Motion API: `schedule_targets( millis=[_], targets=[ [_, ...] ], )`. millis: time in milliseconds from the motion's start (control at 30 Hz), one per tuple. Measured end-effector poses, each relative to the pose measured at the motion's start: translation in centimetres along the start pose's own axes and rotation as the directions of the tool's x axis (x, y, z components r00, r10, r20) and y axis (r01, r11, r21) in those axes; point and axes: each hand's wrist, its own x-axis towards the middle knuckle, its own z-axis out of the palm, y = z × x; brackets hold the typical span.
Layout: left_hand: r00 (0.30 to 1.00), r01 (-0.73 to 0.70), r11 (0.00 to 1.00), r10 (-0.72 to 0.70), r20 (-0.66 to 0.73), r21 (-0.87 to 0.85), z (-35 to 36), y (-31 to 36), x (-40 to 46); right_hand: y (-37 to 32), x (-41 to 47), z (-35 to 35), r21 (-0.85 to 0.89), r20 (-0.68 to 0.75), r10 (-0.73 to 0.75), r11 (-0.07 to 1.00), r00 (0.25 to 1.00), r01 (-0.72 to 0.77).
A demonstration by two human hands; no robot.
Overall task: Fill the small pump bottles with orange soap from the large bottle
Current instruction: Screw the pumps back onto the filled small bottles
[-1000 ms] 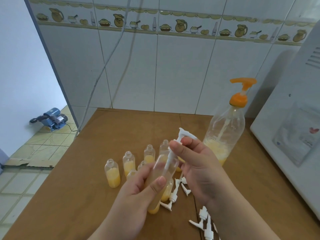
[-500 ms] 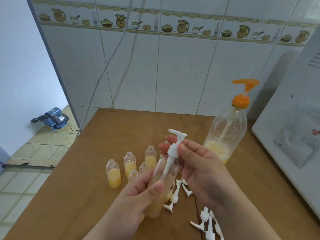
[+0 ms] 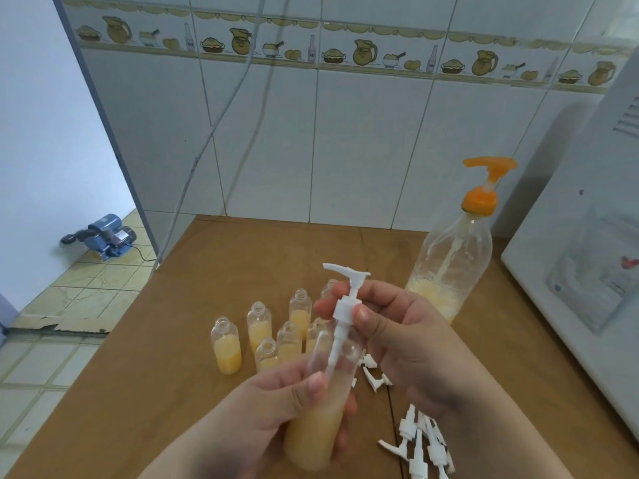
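Observation:
My left hand [image 3: 273, 409] grips a small clear bottle [image 3: 318, 423], tilted and about half full of orange soap. My right hand [image 3: 397, 337] pinches the collar of a white pump head [image 3: 347, 307] whose tube runs down inside that bottle. The collar sits slightly above the bottle's neck. Several small open bottles [image 3: 226, 347] partly filled with orange soap stand behind my hands. The large clear bottle [image 3: 453, 267] with an orange pump stands at the back right, with a little soap at its bottom.
Loose white pump heads [image 3: 420, 444] lie on the brown table [image 3: 145, 375] near my right wrist, and a few more [image 3: 375, 376] lie under my hands. A white appliance [image 3: 587, 271] stands at the right. The table's left edge drops to a tiled floor with a blue pump [image 3: 103, 236].
The held bottle and pump head have moved slightly toward me. The pump nozzle has turned from pointing right to pointing left under my right fingers.

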Motion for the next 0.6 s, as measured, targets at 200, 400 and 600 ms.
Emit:
schedule_targets(
  millis=[200, 400, 600],
  targets=[
    [0.972, -0.078, 0.937, 0.147, -0.182, 0.34, 0.1, -0.8, 0.4, 0.5, -0.4, 0.6, -0.077, -0.078, -0.07, 0.995, 0.994, 0.063],
    [0.861, -0.186, 0.795, 0.415, -0.293, 0.578, 0.1, -1.0, 0.0, -1.3, -1.1, 2.0, -0.449, -0.077, -0.126, 0.89, 0.989, 0.078],
    [0.643, -0.187, 0.79, 0.548, -0.536, 0.584, -2.9, 0.7, -1.7, -3.4, -3.0, -2.5, -0.517, -0.37, -0.274, 0.854, 0.888, 0.049]
  ],
)
